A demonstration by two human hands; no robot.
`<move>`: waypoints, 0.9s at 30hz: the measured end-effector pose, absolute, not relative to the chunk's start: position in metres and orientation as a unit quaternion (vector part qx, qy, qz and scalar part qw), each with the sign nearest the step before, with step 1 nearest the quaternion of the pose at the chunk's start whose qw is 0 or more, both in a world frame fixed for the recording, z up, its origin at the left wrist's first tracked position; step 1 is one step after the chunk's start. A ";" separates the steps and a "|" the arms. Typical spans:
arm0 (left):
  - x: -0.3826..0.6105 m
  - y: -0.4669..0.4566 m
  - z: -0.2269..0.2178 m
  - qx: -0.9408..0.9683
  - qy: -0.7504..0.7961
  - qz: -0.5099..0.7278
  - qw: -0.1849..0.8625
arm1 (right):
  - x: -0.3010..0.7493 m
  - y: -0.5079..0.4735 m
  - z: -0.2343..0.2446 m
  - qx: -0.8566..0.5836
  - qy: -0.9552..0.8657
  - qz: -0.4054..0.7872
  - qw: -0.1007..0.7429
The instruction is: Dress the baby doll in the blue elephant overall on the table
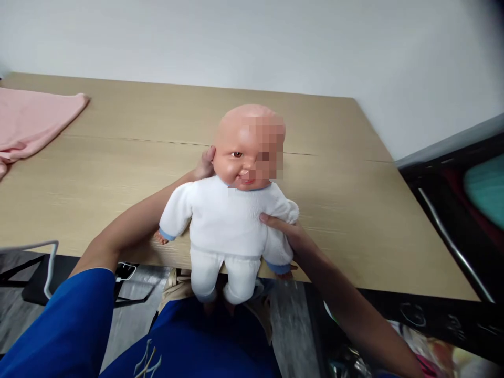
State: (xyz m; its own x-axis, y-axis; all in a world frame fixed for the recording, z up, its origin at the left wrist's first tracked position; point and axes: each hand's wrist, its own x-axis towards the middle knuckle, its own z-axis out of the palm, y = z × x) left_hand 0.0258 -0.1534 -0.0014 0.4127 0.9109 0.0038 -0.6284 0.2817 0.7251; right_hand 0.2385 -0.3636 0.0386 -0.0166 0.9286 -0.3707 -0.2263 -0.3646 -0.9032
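Note:
A baby doll [226, 220] in a white fleece suit with blue cuffs sits upright at the near edge of the wooden table [354, 210], its legs hanging over the edge. My left hand [205, 167] reaches behind the doll's neck and head; only a few fingers show beside its ear. My right hand [287, 231] grips the doll's side under its arm, thumb pressed on the white suit.
A pink cloth [31, 126] lies at the table's far left. A white hanger [47, 262] juts in at the left, below the table edge. A dark rack with a teal item [486, 189] stands on the right. A white wall lies behind.

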 end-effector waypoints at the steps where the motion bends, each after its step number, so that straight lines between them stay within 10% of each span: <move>1: 0.026 -0.142 -0.007 0.330 0.218 0.512 0.763 | 0.239 -0.356 0.039 -0.533 -0.327 0.637 0.452; 17: 0.024 -0.082 -0.005 0.330 0.247 0.449 0.793 | 0.273 -0.286 0.011 -0.568 -0.360 0.631 0.387; 27: 0.023 -0.035 0.012 0.311 0.258 0.438 0.803 | 0.293 -0.279 0.002 -0.591 -0.535 0.428 0.425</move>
